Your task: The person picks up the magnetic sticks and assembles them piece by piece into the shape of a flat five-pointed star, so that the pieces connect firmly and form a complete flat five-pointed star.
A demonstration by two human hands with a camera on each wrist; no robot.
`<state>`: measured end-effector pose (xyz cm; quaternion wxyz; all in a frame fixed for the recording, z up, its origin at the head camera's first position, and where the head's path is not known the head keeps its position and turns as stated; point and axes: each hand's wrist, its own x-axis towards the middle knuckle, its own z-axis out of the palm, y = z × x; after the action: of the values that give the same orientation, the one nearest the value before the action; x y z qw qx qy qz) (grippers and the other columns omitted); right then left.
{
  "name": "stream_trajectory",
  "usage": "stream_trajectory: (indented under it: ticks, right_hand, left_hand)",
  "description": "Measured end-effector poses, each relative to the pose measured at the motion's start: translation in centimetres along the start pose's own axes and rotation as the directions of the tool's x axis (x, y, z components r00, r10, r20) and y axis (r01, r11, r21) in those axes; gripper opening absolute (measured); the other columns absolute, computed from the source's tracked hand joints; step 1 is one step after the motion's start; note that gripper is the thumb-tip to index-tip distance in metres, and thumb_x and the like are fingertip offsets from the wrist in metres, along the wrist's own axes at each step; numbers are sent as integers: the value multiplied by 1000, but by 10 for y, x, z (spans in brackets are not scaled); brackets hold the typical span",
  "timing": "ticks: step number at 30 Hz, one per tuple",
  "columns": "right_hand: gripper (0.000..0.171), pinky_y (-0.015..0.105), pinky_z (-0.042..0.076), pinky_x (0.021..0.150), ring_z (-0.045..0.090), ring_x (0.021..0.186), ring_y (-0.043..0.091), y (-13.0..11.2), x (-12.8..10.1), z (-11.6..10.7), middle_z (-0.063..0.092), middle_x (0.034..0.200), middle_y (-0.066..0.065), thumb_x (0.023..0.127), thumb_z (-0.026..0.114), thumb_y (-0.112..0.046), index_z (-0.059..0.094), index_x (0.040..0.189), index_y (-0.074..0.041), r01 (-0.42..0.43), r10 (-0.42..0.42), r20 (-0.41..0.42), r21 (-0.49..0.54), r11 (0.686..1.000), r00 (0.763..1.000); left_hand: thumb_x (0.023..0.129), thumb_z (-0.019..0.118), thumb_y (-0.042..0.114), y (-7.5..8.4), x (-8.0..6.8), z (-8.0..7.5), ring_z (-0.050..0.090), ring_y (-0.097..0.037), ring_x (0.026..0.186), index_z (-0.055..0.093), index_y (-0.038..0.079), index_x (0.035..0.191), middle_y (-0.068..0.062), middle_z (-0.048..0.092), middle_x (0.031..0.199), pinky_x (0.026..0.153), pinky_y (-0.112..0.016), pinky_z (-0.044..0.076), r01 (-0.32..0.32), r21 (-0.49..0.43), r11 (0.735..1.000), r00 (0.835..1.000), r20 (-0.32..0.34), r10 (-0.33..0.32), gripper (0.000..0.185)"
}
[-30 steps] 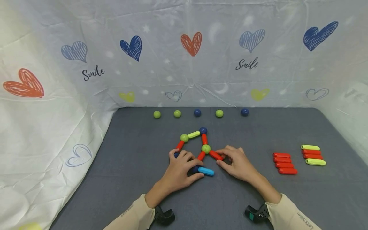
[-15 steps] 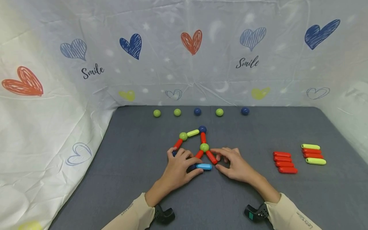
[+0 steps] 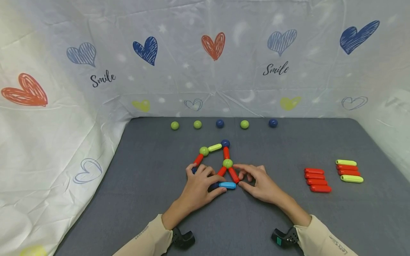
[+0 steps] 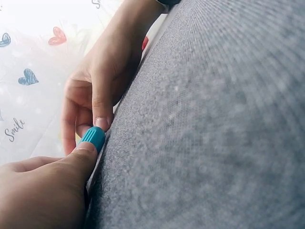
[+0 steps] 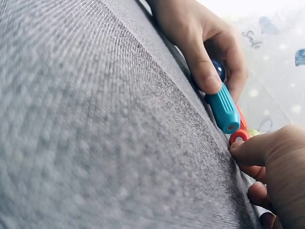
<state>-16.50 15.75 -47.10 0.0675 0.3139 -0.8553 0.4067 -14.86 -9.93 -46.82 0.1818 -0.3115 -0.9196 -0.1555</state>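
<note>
Between the side edges of the grey cloth-covered table (image 3: 134, 199), the left hand (image 3: 198, 186) is pinching a light-blue ribbed plastic rod (image 3: 227, 185), its long axis running left-to-right, free tip pointing toward the right hand (image 3: 261, 183). Just beyond that tip, the right thumb is touching the free end of a red plastic rod (image 3: 233, 174) (whether pinching, I cannot tell).

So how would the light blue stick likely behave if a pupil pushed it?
The light blue stick is probably stiff: it looks straight and moulded. Its grooved sides may aid grip. It would likely swing rather than roll, as it seems joined to a dark blue ball.
</note>
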Motion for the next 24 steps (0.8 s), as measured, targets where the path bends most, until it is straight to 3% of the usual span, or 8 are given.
stream_trajectory:
  ticks: [8, 16, 20, 24]
  right_hand:
    - [54, 29, 21, 84, 45, 73, 4, -1, 0, 1, 66, 91, -12, 85, 81, -7, 63, 136, -11, -21, 21, 11, 11, 1000, 1000]
    - [54, 32, 24, 86, 50, 80, 7, 1, -1, -2, 67, 99, -5, 87, 80, -10, 61, 137, -8, -54, 55, -20, 45, 998, 998]
    - [52, 35, 26, 86, 56, 91, 14, 5, 1, -7, 70, 105, 2, 87, 79, -9, 62, 137, -7, -120, 125, -90, 65, 991, 988]
    - [51, 39, 26, 88, 56, 100, 23, 11, 5, -16, 71, 114, 10, 89, 78, -11, 61, 138, -7, -229, 238, -143, 78, 970, 961]
  left_hand:
    - [88, 73, 55, 0, 0, -1, 52, -15, 96, 75, 38, 108, 7, 60, 95, 105, -63, 24, 2, 0, 1000, 1000, 3, -2, 27]
    - [87, 76, 52, -6, -2, 0, 55, -16, 109, 74, 38, 113, 6, 65, 110, 107, -65, 20, 5, -50, 999, 1000, -7, -5, 29]
    - [85, 78, 52, -9, -2, 2, 55, -17, 110, 74, 37, 110, 6, 66, 112, 108, -66, 19, 18, -39, 999, 999, -26, -19, 29]
    - [85, 78, 53, -9, -2, 3, 56, -18, 111, 74, 36, 109, 6, 66, 112, 108, -69, 19, 31, -36, 999, 999, -36, -32, 29]
